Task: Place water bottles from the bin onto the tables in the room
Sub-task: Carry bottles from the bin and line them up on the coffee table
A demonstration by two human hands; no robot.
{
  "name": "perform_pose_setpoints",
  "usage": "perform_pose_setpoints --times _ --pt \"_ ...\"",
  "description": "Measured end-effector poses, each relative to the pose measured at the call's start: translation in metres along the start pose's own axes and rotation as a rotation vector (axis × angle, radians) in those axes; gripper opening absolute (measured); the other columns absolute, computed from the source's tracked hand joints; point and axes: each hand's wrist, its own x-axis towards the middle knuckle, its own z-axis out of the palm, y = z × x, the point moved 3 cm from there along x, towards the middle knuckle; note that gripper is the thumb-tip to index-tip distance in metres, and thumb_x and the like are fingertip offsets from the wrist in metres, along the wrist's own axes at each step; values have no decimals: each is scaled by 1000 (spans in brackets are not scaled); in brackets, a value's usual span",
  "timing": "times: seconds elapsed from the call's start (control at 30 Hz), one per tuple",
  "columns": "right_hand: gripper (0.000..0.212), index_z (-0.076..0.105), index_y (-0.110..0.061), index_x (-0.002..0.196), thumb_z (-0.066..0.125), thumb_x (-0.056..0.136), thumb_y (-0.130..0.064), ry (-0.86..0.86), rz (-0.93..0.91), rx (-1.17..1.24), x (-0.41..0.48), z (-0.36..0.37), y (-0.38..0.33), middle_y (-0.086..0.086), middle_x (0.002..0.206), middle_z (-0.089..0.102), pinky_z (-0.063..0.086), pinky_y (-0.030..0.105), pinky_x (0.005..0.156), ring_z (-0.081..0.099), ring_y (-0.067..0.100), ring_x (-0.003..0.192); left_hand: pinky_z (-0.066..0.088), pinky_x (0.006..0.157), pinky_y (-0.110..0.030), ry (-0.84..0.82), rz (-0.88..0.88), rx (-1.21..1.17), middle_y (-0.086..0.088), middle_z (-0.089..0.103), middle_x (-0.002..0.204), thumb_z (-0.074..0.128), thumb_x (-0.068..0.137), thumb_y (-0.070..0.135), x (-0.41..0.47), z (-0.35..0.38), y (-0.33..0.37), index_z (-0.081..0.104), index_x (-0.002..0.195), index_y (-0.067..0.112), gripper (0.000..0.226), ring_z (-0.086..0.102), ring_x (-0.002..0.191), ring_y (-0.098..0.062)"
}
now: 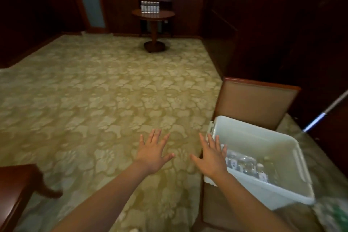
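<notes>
Your two hands are spread and hold nothing: left hand point(153, 151) over the carpet, right hand point(211, 158) by the one pale plastic bin point(263, 192). The clear water bottles point(244, 164) inside it are too blurred to count. One far round wooden table point(153, 14) bears a row of bottles point(150, 7).

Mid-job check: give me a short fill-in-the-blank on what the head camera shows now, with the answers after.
1. The pale plastic bin sits on the seat of a tan upholstered ____.
2. The left hand and the right hand are both ____ and hold nothing.
3. A row of clear water bottles stands on the ____ dark wooden table by the far wall.
Missing words: chair; open; round.
</notes>
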Motion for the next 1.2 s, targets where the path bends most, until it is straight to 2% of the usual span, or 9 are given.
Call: perform_pose_setpoints --times 0.2,0.33,0.43,0.6,0.73,0.97,1.13,1.2 --pt "81 6 -31 159 46 95 -59 49 181 57 4 -22 65 1 168 -7 -13 55 119 -21 27 152 -6 119 -57 -33 201 50 -3 -9 166 25 90 74 62 0 70 -1 156 35 81 -13 152 -24" --pt "79 5 -31 159 43 96 -61 99 314 42 14 -31 107 2 168 -6 -11 56 120 -19 28 152 -8 119 -56 -70 350 48 -4 -9 166 12 81 81 107 7 116 -3 156 36 89 -15 151 -24" --pt "78 4 -33 159 42 96 -61 115 406 52 22 -35 135 2 168 -6 -11 56 120 -18 28 152 -8 121 -52 -108 463 26 -4 -12 165 30 94 69 139 13 147 -4 156 35 78 -17 151 -23" --pt "78 4 -35 158 41 96 -61 106 542 53 41 -38 171 1 168 -6 -12 55 121 -19 26 152 -1 123 -41 -167 611 -74 0 -14 165 35 96 64 185 25 184 -2 157 33 78 -20 150 -20" --pt "76 7 -36 158 42 95 -61 63 609 92 50 -32 194 -1 168 -4 -13 56 119 -17 25 153 3 122 -37 -224 674 -71 0 -10 165 37 97 61 212 40 207 0 157 33 75 -15 151 -20" --pt "78 3 -38 158 43 95 -60 -93 641 98 67 -15 242 -2 168 -3 -10 56 121 -13 26 153 4 122 -38 -355 628 -82 0 -12 165 38 96 62 241 90 233 -5 157 35 80 -15 151 -20" --pt "81 3 -32 159 45 95 -58 -269 550 84 98 2 288 1 168 -6 -7 56 121 -14 26 153 17 120 -41 -405 462 -104 3 -10 165 35 88 71 265 121 247 -5 156 36 86 -8 152 -19" --pt "81 4 -30 159 45 95 -57 -330 517 79 110 9 309 2 168 -6 -6 55 122 -14 27 153 22 120 -42 -448 383 -121 1 -4 166 40 93 65 271 130 252 0 156 34 81 0 153 -22"
